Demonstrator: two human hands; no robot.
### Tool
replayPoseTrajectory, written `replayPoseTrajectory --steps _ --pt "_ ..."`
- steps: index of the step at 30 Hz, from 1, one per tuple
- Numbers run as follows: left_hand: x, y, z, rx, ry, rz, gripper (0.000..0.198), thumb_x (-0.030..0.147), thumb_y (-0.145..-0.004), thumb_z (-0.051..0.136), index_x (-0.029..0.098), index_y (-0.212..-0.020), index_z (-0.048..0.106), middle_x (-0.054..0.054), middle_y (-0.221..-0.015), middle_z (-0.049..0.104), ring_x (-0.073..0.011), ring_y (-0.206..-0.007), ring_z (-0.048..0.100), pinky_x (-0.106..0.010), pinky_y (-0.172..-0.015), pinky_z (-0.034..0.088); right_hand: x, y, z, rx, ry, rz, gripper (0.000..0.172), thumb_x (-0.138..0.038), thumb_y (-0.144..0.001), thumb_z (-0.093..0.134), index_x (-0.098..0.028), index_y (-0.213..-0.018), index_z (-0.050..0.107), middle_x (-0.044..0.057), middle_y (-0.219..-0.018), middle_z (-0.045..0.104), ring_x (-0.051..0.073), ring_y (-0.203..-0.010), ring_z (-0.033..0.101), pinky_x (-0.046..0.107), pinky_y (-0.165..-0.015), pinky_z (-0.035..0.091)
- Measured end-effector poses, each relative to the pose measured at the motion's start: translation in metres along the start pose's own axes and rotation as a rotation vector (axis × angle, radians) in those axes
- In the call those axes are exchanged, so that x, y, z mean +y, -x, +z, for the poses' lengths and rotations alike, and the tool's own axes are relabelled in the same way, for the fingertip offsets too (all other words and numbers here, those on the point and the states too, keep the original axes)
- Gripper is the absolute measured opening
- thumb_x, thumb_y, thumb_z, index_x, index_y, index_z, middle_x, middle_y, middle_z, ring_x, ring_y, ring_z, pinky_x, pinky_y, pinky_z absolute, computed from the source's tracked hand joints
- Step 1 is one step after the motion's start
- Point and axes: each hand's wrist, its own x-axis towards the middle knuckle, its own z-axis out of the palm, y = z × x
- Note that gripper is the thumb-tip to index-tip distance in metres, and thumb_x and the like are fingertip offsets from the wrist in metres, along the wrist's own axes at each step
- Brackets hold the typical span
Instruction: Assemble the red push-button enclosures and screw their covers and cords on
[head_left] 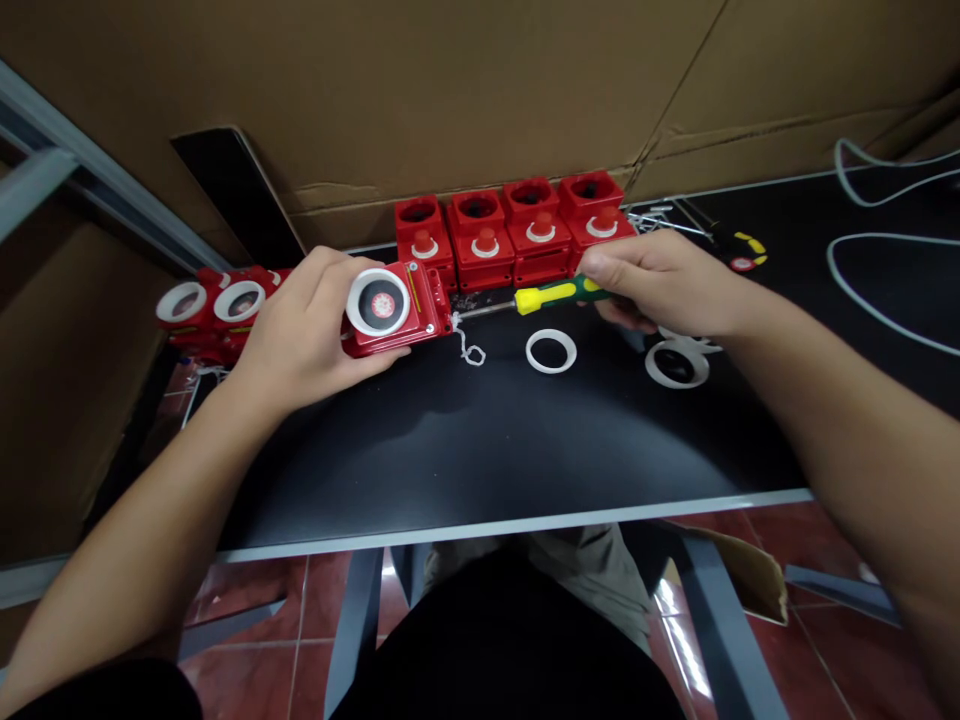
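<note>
My left hand [304, 325] is wrapped round a red box [416, 325] with a white ring and a dark round face on its top. In my right hand [652, 280] is a screwdriver [551, 296] with a yellow and green handle. Its metal shaft points left, and the tip meets the right end of the box, where a white string [471, 350] hangs out in a loop. Whether the tip sits in a screw is too small to tell. A loose white ring [551, 352] lies on the black tabletop [465, 460] below the screwdriver.
Several red boxes with round knobs [486, 240] stand in a row against the cardboard wall. More red boxes with white rings [180, 302] are at the left. White rings [676, 364] lie under my right wrist. Metal rods [667, 220] and a pale cable [892, 240] are at the right.
</note>
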Motion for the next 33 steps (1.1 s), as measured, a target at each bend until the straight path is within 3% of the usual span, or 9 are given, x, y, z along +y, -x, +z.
replayPoseTrajectory --steps 4,8,11,16,28,33 --pt "0.004 0.001 -0.002 -0.011 -0.010 -0.012 0.065 0.065 -0.104 0.074 0.029 -0.154 0.053 -0.011 -0.145 0.071 -0.0377 -0.129 0.072 -0.060 -0.105 0.065 0.002 0.000 0.001 -0.042 -0.037 0.010 0.083 -0.098 -0.098 0.050 -0.021 -0.068 0.048 0.001 -0.049 0.046 0.008 -0.042 0.040 0.030 -0.046 0.028" --pt "0.003 0.000 -0.004 0.001 -0.023 -0.046 0.067 0.065 -0.103 0.076 0.031 -0.155 0.052 -0.012 -0.142 0.071 -0.0379 -0.128 0.072 -0.061 -0.104 0.065 0.009 -0.005 0.001 -0.007 -0.066 0.007 0.061 -0.082 -0.093 0.077 -0.023 -0.105 0.069 -0.001 -0.067 0.060 0.010 -0.050 0.049 0.031 -0.050 0.036" --pt "0.001 0.000 -0.005 0.005 -0.014 -0.060 0.069 0.064 -0.100 0.080 0.032 -0.155 0.052 -0.012 -0.141 0.071 -0.0397 -0.128 0.072 -0.063 -0.104 0.065 0.014 -0.007 0.002 0.076 -0.045 -0.041 0.062 -0.060 -0.079 0.097 -0.025 -0.121 0.068 -0.001 -0.081 0.064 0.011 -0.057 0.053 0.032 -0.053 0.040" --pt "0.002 0.000 -0.005 0.012 -0.006 -0.065 0.069 0.062 -0.099 0.080 0.032 -0.155 0.053 -0.013 -0.142 0.071 -0.0414 -0.128 0.072 -0.065 -0.105 0.065 0.014 -0.007 0.003 0.133 -0.009 -0.102 0.053 -0.052 -0.082 0.095 -0.025 -0.115 0.064 0.001 -0.085 0.068 0.015 -0.062 0.060 0.035 -0.058 0.046" --pt "0.001 0.001 -0.002 0.013 -0.013 -0.030 0.066 0.065 -0.103 0.074 0.036 -0.157 0.049 -0.011 -0.139 0.070 -0.0398 -0.127 0.073 -0.064 -0.102 0.066 0.002 -0.003 0.004 0.152 0.063 -0.010 0.051 -0.072 -0.087 0.084 -0.024 -0.096 0.068 -0.001 -0.067 0.065 0.013 -0.049 0.051 0.035 -0.054 0.038" --pt "0.004 0.000 -0.003 -0.001 0.010 -0.057 0.067 0.066 -0.100 0.075 0.035 -0.155 0.053 -0.011 -0.143 0.070 -0.0423 -0.129 0.072 -0.067 -0.105 0.064 -0.004 -0.001 0.002 0.115 0.133 -0.015 0.069 -0.087 -0.098 0.062 -0.023 -0.074 0.064 -0.001 -0.049 0.053 0.012 -0.044 0.046 0.036 -0.058 0.037"
